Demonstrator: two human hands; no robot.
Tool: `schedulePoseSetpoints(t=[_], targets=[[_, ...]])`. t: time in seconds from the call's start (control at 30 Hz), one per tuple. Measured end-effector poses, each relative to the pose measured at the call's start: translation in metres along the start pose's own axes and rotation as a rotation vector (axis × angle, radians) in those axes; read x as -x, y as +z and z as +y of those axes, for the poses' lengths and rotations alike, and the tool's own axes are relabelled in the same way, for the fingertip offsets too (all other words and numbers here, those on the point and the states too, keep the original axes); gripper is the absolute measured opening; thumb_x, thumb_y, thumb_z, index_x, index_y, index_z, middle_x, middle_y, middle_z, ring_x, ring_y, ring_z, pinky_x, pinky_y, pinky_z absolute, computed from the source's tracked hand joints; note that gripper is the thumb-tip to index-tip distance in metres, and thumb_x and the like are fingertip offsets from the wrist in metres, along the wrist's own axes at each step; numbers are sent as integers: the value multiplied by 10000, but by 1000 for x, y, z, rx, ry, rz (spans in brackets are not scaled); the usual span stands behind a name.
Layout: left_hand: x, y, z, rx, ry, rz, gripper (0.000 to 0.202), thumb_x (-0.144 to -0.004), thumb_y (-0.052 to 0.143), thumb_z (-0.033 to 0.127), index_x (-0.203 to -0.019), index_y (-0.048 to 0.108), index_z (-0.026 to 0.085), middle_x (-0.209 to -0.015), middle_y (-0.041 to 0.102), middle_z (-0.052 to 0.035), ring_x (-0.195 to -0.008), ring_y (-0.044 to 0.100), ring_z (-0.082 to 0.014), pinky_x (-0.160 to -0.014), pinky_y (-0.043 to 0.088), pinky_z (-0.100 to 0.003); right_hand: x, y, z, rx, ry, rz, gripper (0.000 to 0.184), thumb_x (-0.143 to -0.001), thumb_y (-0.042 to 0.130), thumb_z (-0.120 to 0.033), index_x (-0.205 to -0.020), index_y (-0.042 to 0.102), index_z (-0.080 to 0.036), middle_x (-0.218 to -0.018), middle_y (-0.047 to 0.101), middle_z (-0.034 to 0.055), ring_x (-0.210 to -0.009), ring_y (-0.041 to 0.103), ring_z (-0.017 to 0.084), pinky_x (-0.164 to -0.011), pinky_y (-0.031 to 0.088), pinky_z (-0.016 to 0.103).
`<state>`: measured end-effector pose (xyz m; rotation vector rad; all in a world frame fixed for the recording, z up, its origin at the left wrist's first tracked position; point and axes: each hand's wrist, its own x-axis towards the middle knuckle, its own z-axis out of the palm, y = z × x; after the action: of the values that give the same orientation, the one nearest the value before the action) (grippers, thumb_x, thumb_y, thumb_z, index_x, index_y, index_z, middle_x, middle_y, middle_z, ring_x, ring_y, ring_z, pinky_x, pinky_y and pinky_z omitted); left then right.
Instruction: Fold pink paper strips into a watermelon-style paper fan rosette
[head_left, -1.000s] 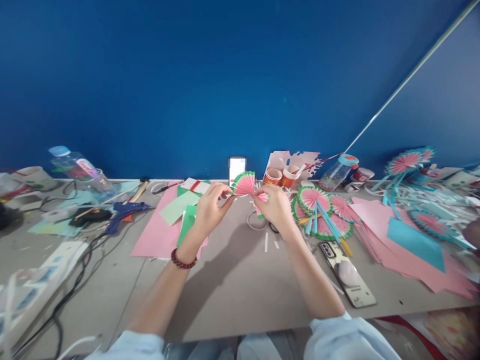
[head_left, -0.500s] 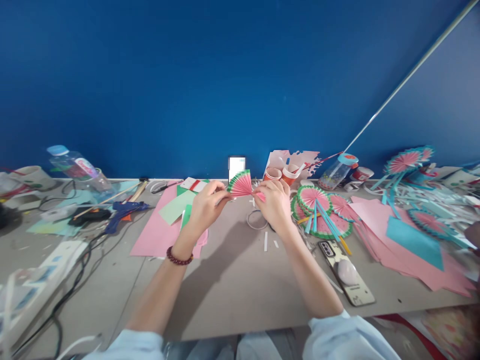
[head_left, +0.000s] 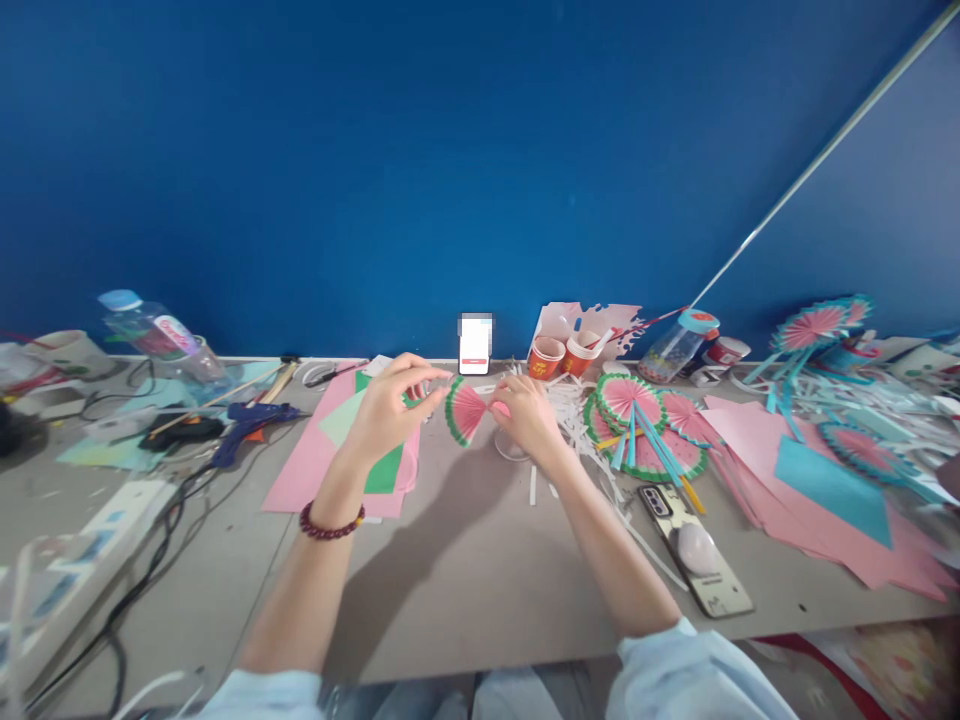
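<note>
A pleated paper fan (head_left: 466, 411), pink with a green edge, hangs in the air over the middle of the table. My right hand (head_left: 523, 412) pinches its gathered end between thumb and fingers. Just left of the fan is my left hand (head_left: 394, 402), its thumb and fingers apart and nothing between them. Beneath that hand lie pink paper (head_left: 300, 478) and a green sheet (head_left: 384, 474). Under the right hand, a clear ring-shaped item (head_left: 511, 446) rests on the table, partly covered.
Finished watermelon-coloured fans (head_left: 630, 400), pink sheets (head_left: 750, 490) and a phone (head_left: 716, 575) lie on the right. Paper cups (head_left: 546, 358) and a lit phone (head_left: 475, 345) stand at the wall. On the left are a glue gun (head_left: 251, 425), a bottle (head_left: 154, 330) and a power strip (head_left: 97, 540).
My left hand has let go of the fan and moved left, fingers spreading. The fan has tilted downward in my right hand, which has shifted slightly left and down.
</note>
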<state>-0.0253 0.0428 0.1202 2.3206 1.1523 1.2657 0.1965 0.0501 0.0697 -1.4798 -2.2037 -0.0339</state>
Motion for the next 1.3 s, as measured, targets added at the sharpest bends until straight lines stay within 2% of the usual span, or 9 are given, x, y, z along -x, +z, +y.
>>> schedulePoseSetpoints(t=[0.2,0.43,0.63,0.73,0.87,0.97,1.03,1.17,1.3], targets=[[-2,-23,2,9,-49,161,174,-843,553,285,-875,696,192,-848,642,-47,-667,559,-112,-578,483,-236,-2,33,-8,103,-117,-233,186,-842,508,-134,-848,683,-195,-1011,636,84,-996,512,231,-861,375,348],[-1,-32,-13,-31,-134,144,200,-833,552,313,-845,700,178,-859,661,-48,-691,585,-120,-538,467,-207,2,64,-8,194,-192,-241,177,-845,519,-141,-871,689,-180,-1017,635,100,-1016,501,241,-907,340,359],[0,-31,-27,-28,-187,116,228,-834,549,351,-847,699,180,-869,669,-45,-695,598,-120,-566,474,-201,5,72,-3,177,-160,-250,194,-835,533,-137,-894,706,-200,-1073,634,94,-1033,497,237,-882,345,358],[2,-24,-49,-66,-225,127,256,-838,528,366,-866,693,172,-865,683,-50,-683,604,-129,-581,478,-214,5,69,-2,103,-108,-252,223,-840,519,-140,-927,709,-217,-1024,660,77,-1015,517,226,-871,355,352],[5,-5,-86,-137,-250,110,281,-867,454,336,-961,669,180,-985,695,-80,-846,634,-190,-703,510,-282,1,57,3,-57,-21,-184,283,-827,486,-110,-965,706,-223,-1029,677,57,-1017,547,207,-867,378,329],[10,15,-113,-240,-237,12,329,-880,391,259,-1120,604,184,-1166,641,-94,-1075,582,-227,-923,459,-369,-3,45,14,-196,14,-50,343,-796,442,-56,-965,702,-203,-1013,689,49,-982,579,190,-882,398,312],[15,29,-126,-353,-251,-79,377,-870,380,220,-1203,547,168,-1292,563,-115,-1204,501,-251,-989,412,-407,-5,37,22,-269,29,22,347,-786,427,-52,-943,702,-195,-992,696,50,-953,600,181,-880,415,306],[27,49,-141,-511,-314,-243,420,-886,348,203,-1281,476,144,-1354,506,-149,-1263,449,-273,-1006,384,-424,-6,26,34,-358,46,118,330,-768,429,-67,-911,700,-190,-951,706,51,-920,622,183,-866,444,312],[31,53,-141,-567,-331,-285,395,-887,352,200,-1251,501,181,-1319,542,-123,-1198,506,-265,-981,398,-401,-6,19,40,-399,37,172,316,-771,427,-87,-888,704,-185,-934,708,55,-909,625,187,-856,458,316]])
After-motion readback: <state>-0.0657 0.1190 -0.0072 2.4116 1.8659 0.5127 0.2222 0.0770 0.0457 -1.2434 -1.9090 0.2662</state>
